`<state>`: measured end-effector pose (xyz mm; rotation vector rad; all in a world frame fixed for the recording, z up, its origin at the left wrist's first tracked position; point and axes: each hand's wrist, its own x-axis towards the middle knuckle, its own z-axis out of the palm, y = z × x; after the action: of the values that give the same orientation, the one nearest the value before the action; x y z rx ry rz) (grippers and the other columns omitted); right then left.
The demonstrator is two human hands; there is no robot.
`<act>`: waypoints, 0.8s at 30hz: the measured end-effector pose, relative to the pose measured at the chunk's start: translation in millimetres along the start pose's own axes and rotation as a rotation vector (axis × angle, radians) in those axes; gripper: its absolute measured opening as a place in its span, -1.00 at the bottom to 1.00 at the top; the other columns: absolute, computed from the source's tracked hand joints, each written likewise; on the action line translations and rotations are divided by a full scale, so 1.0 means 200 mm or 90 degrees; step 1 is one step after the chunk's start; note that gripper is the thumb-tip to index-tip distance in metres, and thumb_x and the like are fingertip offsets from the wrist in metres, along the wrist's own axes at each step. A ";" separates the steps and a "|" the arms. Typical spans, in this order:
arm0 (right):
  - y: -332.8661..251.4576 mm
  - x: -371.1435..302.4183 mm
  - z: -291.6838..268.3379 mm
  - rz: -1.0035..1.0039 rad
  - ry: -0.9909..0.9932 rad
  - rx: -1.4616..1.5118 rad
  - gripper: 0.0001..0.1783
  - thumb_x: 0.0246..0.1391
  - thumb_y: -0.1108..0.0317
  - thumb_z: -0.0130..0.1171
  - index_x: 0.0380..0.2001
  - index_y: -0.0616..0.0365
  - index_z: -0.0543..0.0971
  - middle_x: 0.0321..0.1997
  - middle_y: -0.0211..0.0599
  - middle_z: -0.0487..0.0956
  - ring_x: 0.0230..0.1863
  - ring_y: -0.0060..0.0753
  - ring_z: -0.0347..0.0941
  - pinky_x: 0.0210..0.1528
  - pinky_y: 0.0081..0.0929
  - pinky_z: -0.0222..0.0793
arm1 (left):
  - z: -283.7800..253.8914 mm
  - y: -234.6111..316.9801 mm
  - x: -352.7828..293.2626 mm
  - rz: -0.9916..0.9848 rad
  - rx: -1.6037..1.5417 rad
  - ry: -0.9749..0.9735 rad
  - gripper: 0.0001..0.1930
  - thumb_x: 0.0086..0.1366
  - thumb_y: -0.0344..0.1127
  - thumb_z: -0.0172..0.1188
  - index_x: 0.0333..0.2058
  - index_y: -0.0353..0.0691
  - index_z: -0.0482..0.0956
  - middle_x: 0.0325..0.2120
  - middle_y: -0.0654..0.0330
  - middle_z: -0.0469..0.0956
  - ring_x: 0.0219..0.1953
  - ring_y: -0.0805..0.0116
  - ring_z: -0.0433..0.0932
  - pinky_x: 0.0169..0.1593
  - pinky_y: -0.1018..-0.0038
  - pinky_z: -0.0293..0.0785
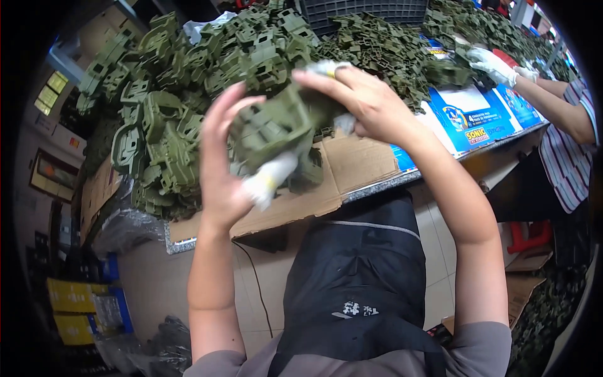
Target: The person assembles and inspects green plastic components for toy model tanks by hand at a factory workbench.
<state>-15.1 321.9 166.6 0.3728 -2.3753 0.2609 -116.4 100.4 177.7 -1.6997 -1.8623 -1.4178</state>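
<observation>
In front of me, above the table edge, a hollow olive-green plastic part is raised between my hands, slightly smeared by motion. My left hand curves around its left side, the thumb in a white finger cover across the front. On the part's upper right, my right hand grips with bent fingers; white covers show on a fingertip and the thumb. Its exact contact is partly hidden. Larger green parts are heaped just left of and behind my hands. Under them lies a flat cardboard sheet.
Small green pieces pile up at the back, before a black crate. On the right, a co-worker's white-gloved hand is at a blurred green part. Blue printed card covers the table there. Yellow boxes stand lower left.
</observation>
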 end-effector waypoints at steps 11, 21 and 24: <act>-0.57 -0.62 0.15 0.329 -0.115 0.588 -0.09 -0.15 0.39 0.14 0.30 0.07 -0.01 0.06 0.04 0.34 0.04 -0.05 0.35 0.07 -0.33 0.24 | 0.26 0.16 -0.84 -0.410 -0.357 -0.136 -0.22 0.08 -0.12 0.28 0.16 -0.28 0.05 0.05 0.02 0.24 0.07 0.16 0.32 0.10 0.31 0.29; 0.09 -0.64 0.14 0.339 -0.132 0.145 -0.20 -0.12 0.34 0.23 0.23 -0.05 0.15 -0.14 0.03 0.32 -0.04 0.07 0.26 0.05 -0.26 0.20 | 0.19 -0.01 -1.09 -0.675 -1.052 -0.259 -0.28 0.20 0.17 -0.01 0.10 -0.35 0.18 -0.06 -0.07 0.37 -0.04 -0.08 0.43 0.01 0.06 0.41; 0.39 -0.68 0.05 0.430 -0.052 -0.131 -0.43 -0.19 0.45 0.21 0.00 -0.06 0.39 -0.08 -0.02 0.34 0.07 0.05 0.23 0.09 -0.26 0.20 | 0.23 -0.02 -1.15 -0.810 -1.084 -0.162 -0.33 0.15 0.06 0.12 0.07 -0.33 0.23 -0.09 -0.07 0.40 -0.06 -0.03 0.46 -0.04 0.10 0.46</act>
<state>50.1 418.6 60.5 -0.5375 -2.5066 0.3044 -34.3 -7.1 -13.4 -0.5201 -1.7555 -4.2228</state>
